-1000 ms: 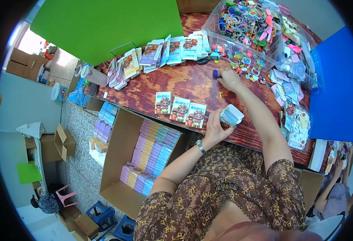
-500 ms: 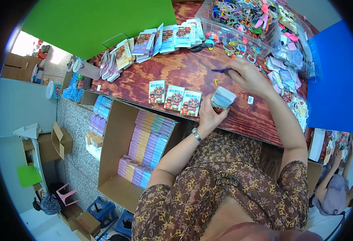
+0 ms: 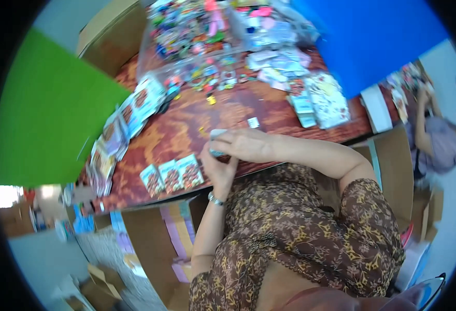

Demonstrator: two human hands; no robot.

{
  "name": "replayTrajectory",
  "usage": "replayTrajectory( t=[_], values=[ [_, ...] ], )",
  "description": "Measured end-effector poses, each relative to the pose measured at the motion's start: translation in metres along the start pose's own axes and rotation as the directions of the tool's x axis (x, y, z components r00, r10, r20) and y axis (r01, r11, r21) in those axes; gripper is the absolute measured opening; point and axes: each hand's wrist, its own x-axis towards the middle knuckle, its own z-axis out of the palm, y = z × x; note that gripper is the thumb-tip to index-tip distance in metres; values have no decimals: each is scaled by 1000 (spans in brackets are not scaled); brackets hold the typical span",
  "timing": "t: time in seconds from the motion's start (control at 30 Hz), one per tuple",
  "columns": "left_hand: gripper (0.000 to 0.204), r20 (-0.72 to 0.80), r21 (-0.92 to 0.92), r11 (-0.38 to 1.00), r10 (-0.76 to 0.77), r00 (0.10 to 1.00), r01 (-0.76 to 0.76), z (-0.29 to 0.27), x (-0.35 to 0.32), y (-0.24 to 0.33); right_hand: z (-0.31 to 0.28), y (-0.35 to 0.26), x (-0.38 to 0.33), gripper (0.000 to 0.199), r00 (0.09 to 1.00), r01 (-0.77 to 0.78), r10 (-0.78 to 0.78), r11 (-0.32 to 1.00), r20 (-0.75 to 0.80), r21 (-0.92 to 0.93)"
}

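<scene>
Left hand (image 3: pixel 218 170): fingers wrapped round pale carton (image 3: pixel 217 133)
Right hand (image 3: pixel 251 145): fingers bent over carton's top, cannot tell if they pinch anything
Pale carton: between both hands, near front edge of table (image 3: pixel 179 120)
Three printed boxes (image 3: pixel 171 176): row, left of carton
</scene>
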Motion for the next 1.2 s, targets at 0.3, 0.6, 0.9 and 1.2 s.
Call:
replayTrajectory(
  t=[0.3, 0.6, 0.9, 1.2],
  values=[
    [80, 224, -176, 984, 13, 975, 28, 34, 9, 27, -66, 30, -109, 40, 846, -238, 244, 968, -474, 74],
    [77, 278, -188, 982, 24, 960, 30, 42, 4, 18, -71, 158, -256, 34, 501, -860, 716, 476, -487, -184],
    [75, 312, -150, 989, 40, 949, 8, 40, 0, 17, -64, 205, -238, 34, 587, -798, 714, 429, -383, -423],
    [75, 290, -100, 993, 83, 954, -57, 40, 0, 17, -57, 208, -242, 9, 709, -703, 518, 476, -478, -528]
  ],
)
